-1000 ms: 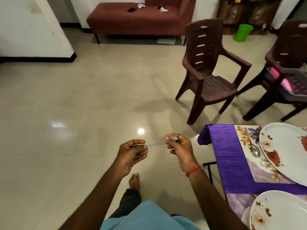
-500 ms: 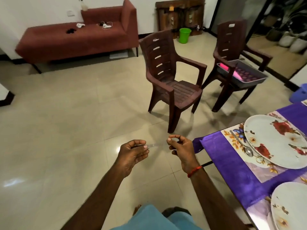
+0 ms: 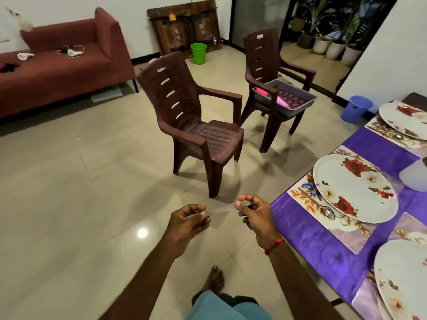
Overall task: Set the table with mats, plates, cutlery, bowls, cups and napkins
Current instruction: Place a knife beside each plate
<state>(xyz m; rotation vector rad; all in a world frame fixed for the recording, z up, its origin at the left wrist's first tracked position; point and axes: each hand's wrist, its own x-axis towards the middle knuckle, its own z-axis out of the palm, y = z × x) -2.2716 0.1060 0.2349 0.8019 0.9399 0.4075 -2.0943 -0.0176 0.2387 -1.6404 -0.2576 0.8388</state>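
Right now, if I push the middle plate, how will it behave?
The plate looks shallow and glossy, so it probably slides easily on the mat. Wide and flat, it seems unlikely to tip. It may nudge the spoon beside its rim.

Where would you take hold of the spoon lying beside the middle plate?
Pinch the spoon by its slim handle, coming from its open side, away from the plate. It lies flat on the mat, and the plate's rim sits close along the other side, so fingers likely have room only there.
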